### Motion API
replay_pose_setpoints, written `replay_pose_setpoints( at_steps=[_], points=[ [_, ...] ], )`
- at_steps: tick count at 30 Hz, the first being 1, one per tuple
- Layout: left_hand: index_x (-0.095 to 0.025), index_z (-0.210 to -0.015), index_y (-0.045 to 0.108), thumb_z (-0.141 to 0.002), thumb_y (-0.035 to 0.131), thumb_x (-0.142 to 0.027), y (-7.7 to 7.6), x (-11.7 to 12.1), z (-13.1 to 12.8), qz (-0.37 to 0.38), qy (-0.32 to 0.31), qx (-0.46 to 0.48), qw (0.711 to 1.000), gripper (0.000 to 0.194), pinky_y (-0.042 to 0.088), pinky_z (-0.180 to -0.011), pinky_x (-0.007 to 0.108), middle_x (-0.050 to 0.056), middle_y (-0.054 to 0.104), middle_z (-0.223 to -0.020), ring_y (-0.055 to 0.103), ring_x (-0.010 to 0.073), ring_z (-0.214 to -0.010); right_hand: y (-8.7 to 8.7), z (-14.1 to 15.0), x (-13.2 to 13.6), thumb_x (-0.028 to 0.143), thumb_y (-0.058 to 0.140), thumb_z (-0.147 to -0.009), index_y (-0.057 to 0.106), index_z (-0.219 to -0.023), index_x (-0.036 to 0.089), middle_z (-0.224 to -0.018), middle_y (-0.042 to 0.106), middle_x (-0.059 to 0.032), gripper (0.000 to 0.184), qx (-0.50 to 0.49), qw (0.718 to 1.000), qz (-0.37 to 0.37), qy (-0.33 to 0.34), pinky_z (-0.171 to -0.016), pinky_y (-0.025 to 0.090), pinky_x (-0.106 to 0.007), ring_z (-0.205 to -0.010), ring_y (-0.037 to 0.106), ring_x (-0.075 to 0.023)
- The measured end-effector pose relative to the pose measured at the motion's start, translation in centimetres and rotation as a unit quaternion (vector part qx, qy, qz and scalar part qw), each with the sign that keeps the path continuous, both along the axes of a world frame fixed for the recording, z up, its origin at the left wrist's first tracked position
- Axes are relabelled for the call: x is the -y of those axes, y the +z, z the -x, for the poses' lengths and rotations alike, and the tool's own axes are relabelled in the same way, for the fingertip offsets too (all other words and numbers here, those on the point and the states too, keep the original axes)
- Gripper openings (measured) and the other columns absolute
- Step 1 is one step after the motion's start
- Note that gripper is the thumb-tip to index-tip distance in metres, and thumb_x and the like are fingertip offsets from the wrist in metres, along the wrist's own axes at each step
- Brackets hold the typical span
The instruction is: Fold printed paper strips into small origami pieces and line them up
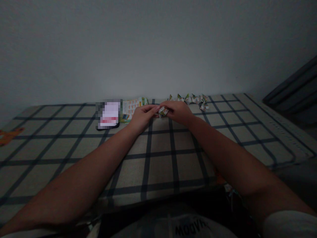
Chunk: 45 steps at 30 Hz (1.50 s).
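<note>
Both hands meet over the far part of a checked cloth. Between their fingertips is a small folded piece of printed paper point(162, 112), white with green and reddish patches. My left hand point(143, 116) pinches it from the left, thumb and forefinger closed together. From the other side my right hand point(180, 111) grips it, its curled fingers covering part of the paper. Just beyond and to the right of my right hand lies a row of several similar folded paper pieces point(195, 98), with pointed corners sticking up.
A phone point(109, 114) with a lit, blurred screen lies left of my hands. Beside it is a printed leaflet point(130, 106), partly behind my left hand. The checked cloth point(160, 165) covers the table up to a grey wall. An orange patterned item point(11, 135) shows at far left.
</note>
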State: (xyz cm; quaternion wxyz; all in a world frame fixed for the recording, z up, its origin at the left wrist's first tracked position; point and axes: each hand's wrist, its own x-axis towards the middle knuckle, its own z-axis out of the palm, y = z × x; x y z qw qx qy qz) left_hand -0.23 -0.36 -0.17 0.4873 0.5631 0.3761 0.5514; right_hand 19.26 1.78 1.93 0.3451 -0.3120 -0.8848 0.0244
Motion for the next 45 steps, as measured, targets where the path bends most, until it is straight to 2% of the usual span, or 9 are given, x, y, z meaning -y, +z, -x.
replay_pose_setpoints(
  at_steps=[6,9,12,18,30,36,39,42,45],
  points=[
    [-0.019,-0.091,0.079,-0.067,0.086,-0.043,0.0,-0.3,0.0,-0.006,0.032,0.037,0.999,0.034,0.057,-0.081,0.030,0.006,0.077,-0.093,0.071,0.0171,-0.084,0.0,0.0,-0.1,0.021,0.061,-0.084,0.066,-0.125,0.017,-0.103,0.071,-0.0067,0.042,-0.033,0.999,0.032,0.029,-0.074,0.046,-0.028,-0.080,0.062,-0.0168],
    [-0.020,-0.092,0.079,-0.067,0.085,-0.040,0.1,-0.4,0.1,-0.022,0.057,0.030,0.998,0.032,0.057,-0.084,0.032,0.006,0.077,-0.094,0.071,0.0179,-0.085,-0.1,0.0,-0.3,0.020,0.058,-0.084,0.063,-0.128,0.016,-0.103,0.068,-0.0072,0.045,-0.066,0.996,0.023,0.059,-0.074,0.046,-0.028,-0.081,0.059,-0.0165],
    [-0.020,-0.093,0.079,-0.069,0.084,-0.040,0.2,-0.3,0.2,-0.054,0.080,-0.001,0.995,0.031,0.056,-0.090,0.036,0.007,0.078,-0.099,0.071,0.0211,-0.092,-0.2,0.0,-0.5,0.029,0.055,-0.089,0.066,-0.121,0.015,-0.101,0.066,-0.0082,0.037,-0.087,0.992,0.020,0.085,-0.075,0.047,-0.030,-0.086,0.059,-0.0177],
    [-0.022,-0.094,0.080,-0.073,0.082,-0.038,0.5,0.0,0.4,-0.122,0.090,-0.072,0.986,0.026,0.051,-0.101,0.041,0.008,0.077,-0.105,0.070,0.0247,-0.103,-0.4,0.4,-0.8,0.046,0.062,-0.091,0.071,-0.109,0.017,-0.093,0.067,-0.0066,0.035,-0.124,0.989,0.036,0.073,-0.074,0.047,-0.030,-0.079,0.059,-0.0158],
    [-0.022,-0.088,0.080,-0.078,0.076,-0.046,1.3,0.7,0.4,-0.138,0.101,-0.135,0.976,0.026,0.053,-0.091,0.036,0.006,0.078,-0.094,0.070,0.0222,-0.091,-0.2,0.7,-0.7,0.052,0.066,-0.086,0.070,-0.087,0.015,-0.081,0.065,-0.0039,0.037,-0.164,0.977,0.123,0.051,-0.067,0.042,-0.027,-0.071,0.054,-0.0134],
    [-0.020,-0.079,0.077,-0.080,0.073,-0.048,1.4,0.8,0.3,-0.143,0.143,-0.143,0.969,0.028,0.050,-0.077,0.030,0.003,0.073,-0.078,0.065,0.0186,-0.078,0.0,1.0,-0.4,0.055,0.068,-0.081,0.069,-0.085,0.015,-0.080,0.066,-0.0038,0.040,-0.177,0.968,0.170,0.049,-0.066,0.041,-0.026,-0.071,0.053,-0.0132],
    [-0.020,-0.079,0.075,-0.081,0.073,-0.046,1.6,0.9,0.3,-0.141,0.171,-0.138,0.965,0.027,0.048,-0.072,0.028,0.002,0.072,-0.076,0.063,0.0165,-0.073,-0.1,1.0,-0.3,0.056,0.071,-0.078,0.071,-0.093,0.015,-0.085,0.068,-0.0043,0.044,-0.200,0.960,0.183,0.063,-0.066,0.042,-0.026,-0.072,0.054,-0.0129],
    [-0.020,-0.080,0.076,-0.081,0.073,-0.045,1.8,1.2,0.3,-0.153,0.190,-0.152,0.958,0.025,0.047,-0.074,0.028,0.002,0.072,-0.078,0.064,0.0168,-0.076,-0.1,1.0,-0.3,0.054,0.074,-0.075,0.071,-0.096,0.014,-0.085,0.068,-0.0045,0.045,-0.215,0.955,0.190,0.072,-0.065,0.042,-0.025,-0.072,0.055,-0.0128],
    [-0.021,-0.084,0.079,-0.082,0.073,-0.043,1.7,1.2,0.4,-0.172,0.186,-0.171,0.952,0.023,0.049,-0.082,0.030,0.003,0.074,-0.084,0.066,0.0180,-0.083,-0.1,0.9,-0.3,0.053,0.074,-0.075,0.070,-0.085,0.014,-0.079,0.067,-0.0041,0.041,-0.215,0.956,0.188,0.067,-0.065,0.042,-0.026,-0.069,0.054,-0.0126]
  ],
)
